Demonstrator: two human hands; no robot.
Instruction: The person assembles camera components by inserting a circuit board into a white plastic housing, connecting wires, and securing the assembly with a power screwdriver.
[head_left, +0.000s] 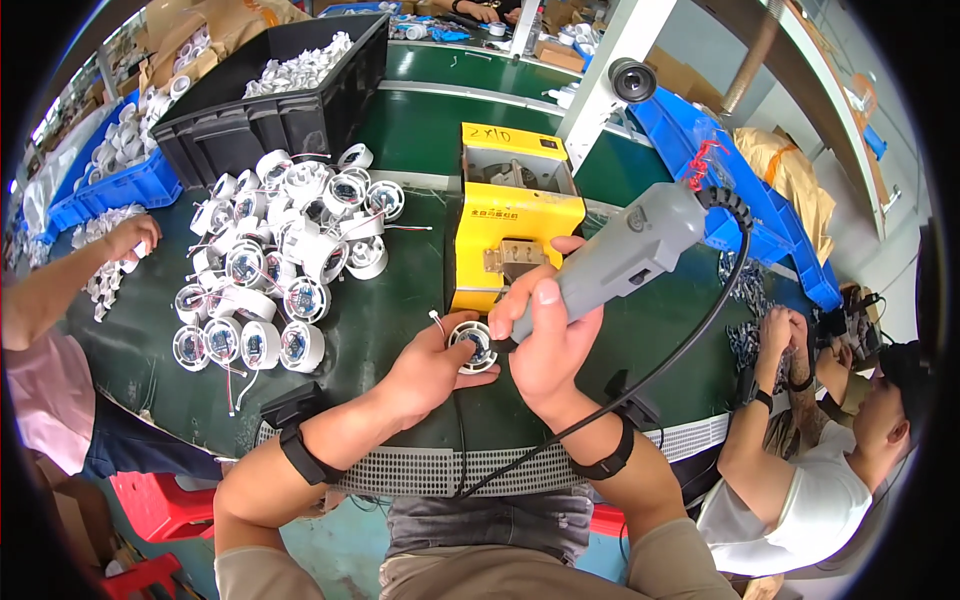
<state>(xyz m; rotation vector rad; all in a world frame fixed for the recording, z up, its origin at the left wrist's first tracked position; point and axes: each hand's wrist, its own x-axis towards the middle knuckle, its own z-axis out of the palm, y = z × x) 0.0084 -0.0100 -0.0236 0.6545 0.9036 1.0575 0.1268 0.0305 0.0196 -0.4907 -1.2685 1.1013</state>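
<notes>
Between my fingers and thumb, my left hand grips a round white plastic housing with a circuit board inside and a short wire lead. My right hand is wrapped round a grey electric screwdriver, tilted so its tip end points down toward the housing; the tip itself is hidden behind my fingers. A black cable runs from the tool's top end down across my right forearm. Just beyond my hands stands a yellow screw feeder. To the left lies a pile of similar white housings with wires.
A black crate with small white parts stands at the back left, beside a blue bin. Blue trays lie at the right. A co-worker's hand is at the far left; another person works at the right. A white post rises behind the feeder.
</notes>
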